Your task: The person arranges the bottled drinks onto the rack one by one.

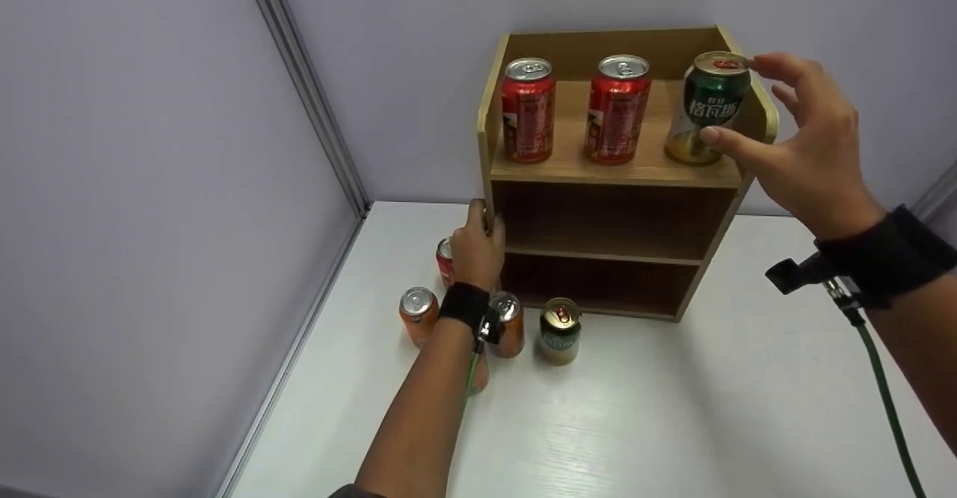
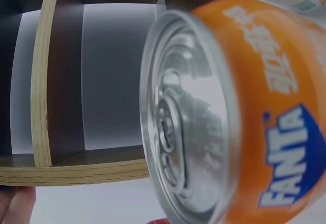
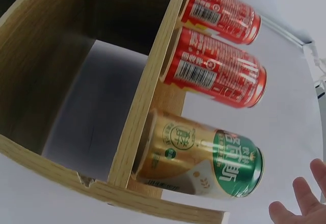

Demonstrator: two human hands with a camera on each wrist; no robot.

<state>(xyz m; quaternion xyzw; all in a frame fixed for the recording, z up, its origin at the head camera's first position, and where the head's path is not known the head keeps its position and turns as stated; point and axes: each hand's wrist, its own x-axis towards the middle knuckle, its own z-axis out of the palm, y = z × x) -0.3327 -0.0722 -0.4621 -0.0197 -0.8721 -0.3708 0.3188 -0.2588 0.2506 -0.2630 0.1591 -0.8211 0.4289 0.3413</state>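
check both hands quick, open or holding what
Left hand: against the shelf; grip cannot be told.
Right hand: open, beside the upper green can.

The white counter meets a pale back wall along its back edge and a pale side wall along its left edge. A grey metal strip rises from the back left corner. Cans stand on the counter: a partly hidden red can nearest the back edge, an orange can nearest the left edge, another orange can to its right and, just beside that, a green-and-gold can. Higher up, above the back edge, two red cans with silver tops stand upright, apart from each other.
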